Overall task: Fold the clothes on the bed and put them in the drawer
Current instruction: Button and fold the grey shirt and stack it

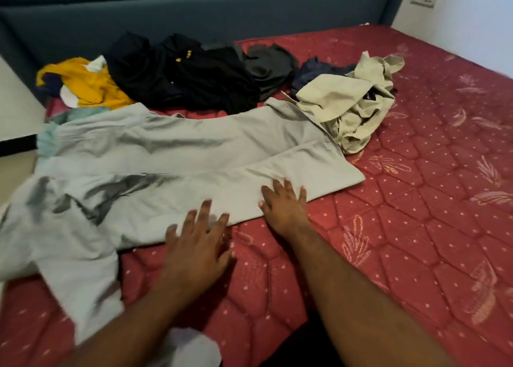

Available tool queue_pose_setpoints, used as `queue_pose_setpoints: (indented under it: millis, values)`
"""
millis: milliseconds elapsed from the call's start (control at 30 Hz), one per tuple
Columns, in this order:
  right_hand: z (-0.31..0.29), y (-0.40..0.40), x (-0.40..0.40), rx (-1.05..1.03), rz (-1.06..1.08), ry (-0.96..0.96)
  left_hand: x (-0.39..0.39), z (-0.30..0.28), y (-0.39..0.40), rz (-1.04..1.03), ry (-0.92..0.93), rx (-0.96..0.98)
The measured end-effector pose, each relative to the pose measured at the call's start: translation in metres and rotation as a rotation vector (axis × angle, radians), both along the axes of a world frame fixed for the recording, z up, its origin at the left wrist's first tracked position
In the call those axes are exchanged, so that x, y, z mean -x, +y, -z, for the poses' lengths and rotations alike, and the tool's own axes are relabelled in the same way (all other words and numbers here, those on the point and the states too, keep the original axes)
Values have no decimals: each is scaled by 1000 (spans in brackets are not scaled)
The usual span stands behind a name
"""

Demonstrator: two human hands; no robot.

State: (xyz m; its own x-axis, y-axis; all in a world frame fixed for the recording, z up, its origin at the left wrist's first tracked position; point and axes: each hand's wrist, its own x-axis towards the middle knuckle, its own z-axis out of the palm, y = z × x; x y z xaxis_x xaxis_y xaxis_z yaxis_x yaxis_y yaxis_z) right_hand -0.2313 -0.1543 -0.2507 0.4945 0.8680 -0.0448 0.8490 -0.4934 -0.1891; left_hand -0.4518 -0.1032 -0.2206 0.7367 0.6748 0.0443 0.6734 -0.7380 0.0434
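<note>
Both hands flat at the near hem of a grey garment on the red mattress.

Nearest, left hand [198, 244] spread wide, fingers straight, tips just reaching the near edge of the grey garment [166, 155], palm over the mattress [416, 228]; gripping nothing. Just beyond and right, right hand [286, 203] likewise splayed, pressing down on the cloth's near edge (nothing pinched or curled round). Grey garment stretched left to right directly ahead of both hands, one sleeve trailing toward the near left. Farther back, beige garment [349, 108] crumpled at its right end, black clothes [180, 72] heaped behind, yellow garment [88, 86] far left, against the blue headboard [249, 11].
</note>
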Motion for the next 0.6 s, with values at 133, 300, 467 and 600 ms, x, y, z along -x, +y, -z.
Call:
queue_pose_setpoints:
  millis: [133, 300, 467, 600]
  values:
    - [-22, -9, 60, 40, -258, -66, 142, 0, -41, -597, -316, 25]
    - [-11, -8, 146, 114, -505, -7, 202, 2, -49, -757, -749, 539]
    - [-8, -25, 170, 129, -378, 87, 171, -101, 42, -641, -1362, 1341]
    - [-10, -36, 171, 204, -386, 72, 158, -211, 141, -320, -1660, 1347]
